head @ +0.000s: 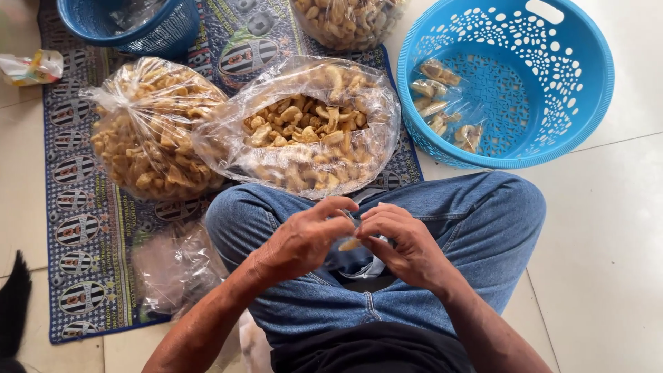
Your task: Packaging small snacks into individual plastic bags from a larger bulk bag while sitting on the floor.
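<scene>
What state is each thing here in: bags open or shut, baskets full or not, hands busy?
Middle snack bag: open, full.
Left snack bag: tied shut, full.
Light blue basket: holds a few small filled packets.
Dark blue basket: contents unclear.
Left hand: pinching a small clear packet.
Right hand: pinching it too.

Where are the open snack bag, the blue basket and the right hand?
open snack bag [304,128], head view, on the snacks at its mouth
blue basket [587,103], head view, on its right wall
right hand [407,245], head view, back of hand
</scene>
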